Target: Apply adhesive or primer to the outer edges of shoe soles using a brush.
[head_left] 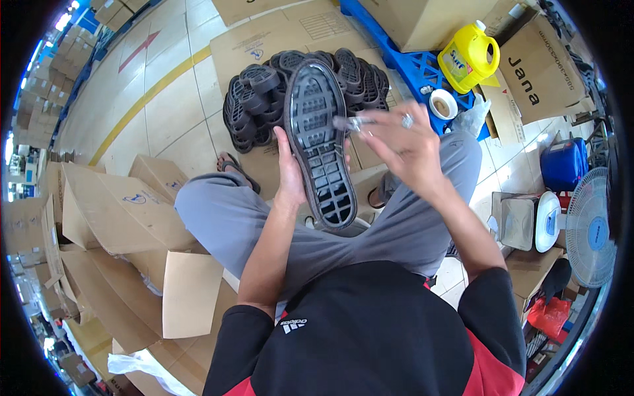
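A black rubber shoe sole is held upright-tilted at the middle of the view, tread side facing the camera, its toe toward 12 o'clock and its heel toward 6 o'clock, above the lap. It is gripped along its left edge by the left hand, whose palm is turned inward and whose fingers are wrapped behind the sole; the left forearm is raised from 7 o'clock, the elbow bent over the grey trouser leg.

The right hand is held at 2 o'clock of the sole, wrist bent, fingers pinched narrowly on a small blurred metallic tool, whose tip is laid against the sole's upper right edge. A ring is seen on one finger. The right forearm is brought in from 5 o'clock.

A pile of black soles is stacked on flattened cardboard at 12 o'clock, just behind the held sole. A yellow jug and a small cup are set on a blue pallet at 1 o'clock. Open cardboard boxes are gathered at 9 o'clock, and a standing fan is placed at 3 o'clock.
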`<action>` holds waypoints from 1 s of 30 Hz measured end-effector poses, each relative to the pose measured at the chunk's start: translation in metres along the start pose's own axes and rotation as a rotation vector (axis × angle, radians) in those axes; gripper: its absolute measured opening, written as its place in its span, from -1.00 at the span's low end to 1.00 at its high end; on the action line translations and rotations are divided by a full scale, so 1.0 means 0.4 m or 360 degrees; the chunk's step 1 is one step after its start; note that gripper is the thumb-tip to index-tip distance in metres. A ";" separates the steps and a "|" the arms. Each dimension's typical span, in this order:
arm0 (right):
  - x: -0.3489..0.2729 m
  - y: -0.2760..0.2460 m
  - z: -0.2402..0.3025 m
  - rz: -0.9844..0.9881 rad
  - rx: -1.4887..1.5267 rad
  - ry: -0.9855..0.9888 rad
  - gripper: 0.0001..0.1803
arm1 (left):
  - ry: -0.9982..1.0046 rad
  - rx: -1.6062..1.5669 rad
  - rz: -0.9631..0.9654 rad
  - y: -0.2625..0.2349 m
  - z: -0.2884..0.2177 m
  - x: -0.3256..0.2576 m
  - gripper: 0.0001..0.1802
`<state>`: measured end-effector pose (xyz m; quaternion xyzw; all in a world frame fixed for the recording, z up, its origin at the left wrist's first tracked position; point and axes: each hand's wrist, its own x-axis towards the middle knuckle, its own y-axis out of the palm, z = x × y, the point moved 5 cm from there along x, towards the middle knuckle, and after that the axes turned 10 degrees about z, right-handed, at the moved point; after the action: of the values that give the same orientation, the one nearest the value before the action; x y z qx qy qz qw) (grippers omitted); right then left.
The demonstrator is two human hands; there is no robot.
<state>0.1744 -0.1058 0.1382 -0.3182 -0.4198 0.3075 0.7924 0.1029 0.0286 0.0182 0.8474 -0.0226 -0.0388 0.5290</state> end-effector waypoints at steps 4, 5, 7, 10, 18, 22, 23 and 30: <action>0.104 0.019 -0.021 -0.0160 -0.0593 -0.0635 -0.79 | -0.0101 0.0057 0.0117 0.011 0.020 0.004 0.08; 0.118 0.020 -0.037 -0.0160 -0.0596 -0.0638 -0.79 | -0.0098 0.0057 0.0120 0.013 0.021 0.003 0.08; 0.133 0.036 -0.047 -0.0112 -0.0836 -0.0828 -0.78 | -0.0147 0.0006 0.0141 0.014 0.028 0.001 0.07; 0.122 0.038 -0.052 -0.0070 -0.0911 -0.0805 -0.75 | -0.0136 0.0027 0.0092 0.013 0.022 -0.004 0.05; -0.030 0.092 0.004 0.0151 -0.0661 -0.0549 -0.74 | -0.0014 0.0116 -0.0029 -0.068 0.018 0.002 0.07; -0.096 0.100 0.052 0.0244 -0.0584 -0.0504 -0.74 | 0.0118 0.0175 -0.0103 -0.057 -0.003 0.013 0.04; -0.108 0.101 0.061 0.0267 -0.0568 -0.0499 -0.74 | 0.0119 0.0158 0.0051 -0.050 -0.011 0.018 0.04; -0.200 0.090 0.102 0.0423 -0.0282 -0.0434 -0.77 | 0.0311 0.0045 0.0065 -0.073 -0.055 0.006 0.10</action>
<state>0.0945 -0.1341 0.0914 -0.3946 -0.5029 0.4113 0.6498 0.1074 0.0607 0.0016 0.8540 0.0113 0.0550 0.5172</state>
